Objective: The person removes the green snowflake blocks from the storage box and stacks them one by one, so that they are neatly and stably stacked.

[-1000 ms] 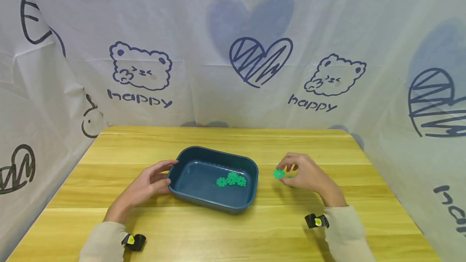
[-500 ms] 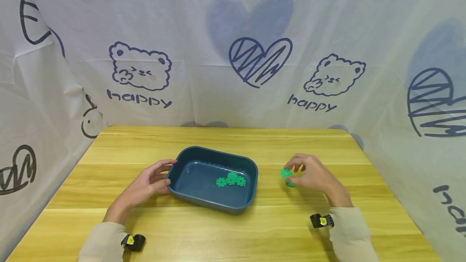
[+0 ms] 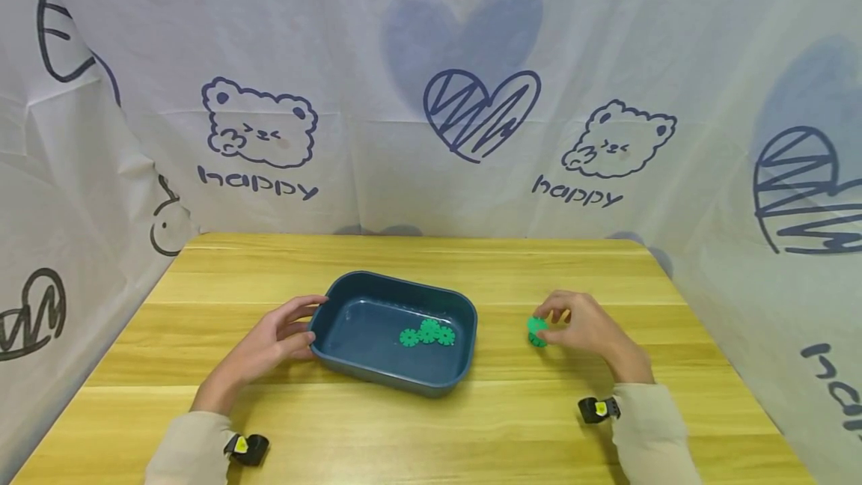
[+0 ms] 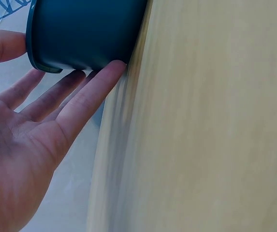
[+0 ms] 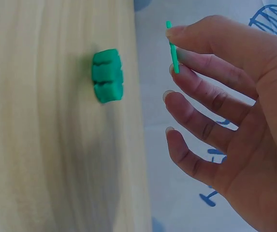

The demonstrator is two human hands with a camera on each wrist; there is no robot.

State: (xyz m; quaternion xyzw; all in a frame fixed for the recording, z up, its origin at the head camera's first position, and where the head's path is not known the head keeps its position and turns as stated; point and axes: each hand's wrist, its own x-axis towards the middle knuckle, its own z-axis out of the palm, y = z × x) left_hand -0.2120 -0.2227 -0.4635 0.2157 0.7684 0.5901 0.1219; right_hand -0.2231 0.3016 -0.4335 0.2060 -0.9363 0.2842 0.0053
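My right hand (image 3: 575,324) pinches a thin green notched building disc (image 5: 175,60) between thumb and fingers, its edge toward the right wrist camera. Close below, on the table, a short stack of matching green discs (image 5: 108,76) stands upright. In the head view the held disc (image 3: 536,324) overlaps that stack. A dark blue rectangular tray (image 3: 367,373) stands left of it, with several green discs (image 3: 428,332) lying flat and partly overlapping inside. My left hand (image 3: 279,334) touches the tray's left end with outstretched fingers, fingertips at the rim and outer wall.
The yellow wood-grain table (image 3: 377,440) reaches back to a white printed cloth (image 3: 370,171), which also hangs at both sides. A black wrist camera (image 3: 249,449) sits at each cuff.
My right hand has moved right and slightly toward me, carrying the pinched disc from left of the stack to over it. The left hand and tray have hardly moved.
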